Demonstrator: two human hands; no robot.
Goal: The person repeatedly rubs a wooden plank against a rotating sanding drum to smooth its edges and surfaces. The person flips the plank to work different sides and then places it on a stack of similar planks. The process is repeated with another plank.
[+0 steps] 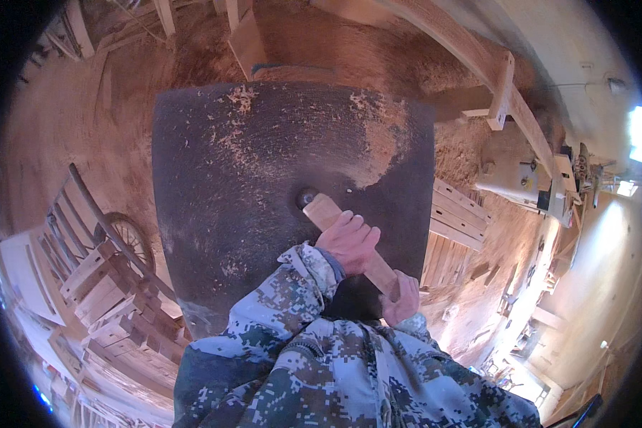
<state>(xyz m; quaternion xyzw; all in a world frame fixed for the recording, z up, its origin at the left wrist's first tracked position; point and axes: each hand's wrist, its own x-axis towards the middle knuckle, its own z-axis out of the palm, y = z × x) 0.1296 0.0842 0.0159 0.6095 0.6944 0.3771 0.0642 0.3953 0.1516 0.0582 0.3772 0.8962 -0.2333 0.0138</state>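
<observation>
Firmly, the left hand [349,241] and nearer right hand [401,299] curl closed fingers round a wooden bar [380,274] over the dark tabletop [214,185], the bar's far end beside a knob [306,197].

Fingers [364,230] round wooden bar [322,211], dark worktop [214,189]

A pixel-camouflage jacket [335,371] sits at six o'clock, its small square blocks pale blue-white, brown and dark green. A front placket [385,381] runs lengthwise between five and six. The left sleeve [267,303], at seven, ends in a crumpled cuff [312,262] over a blue-grey inner layer [333,265].
</observation>
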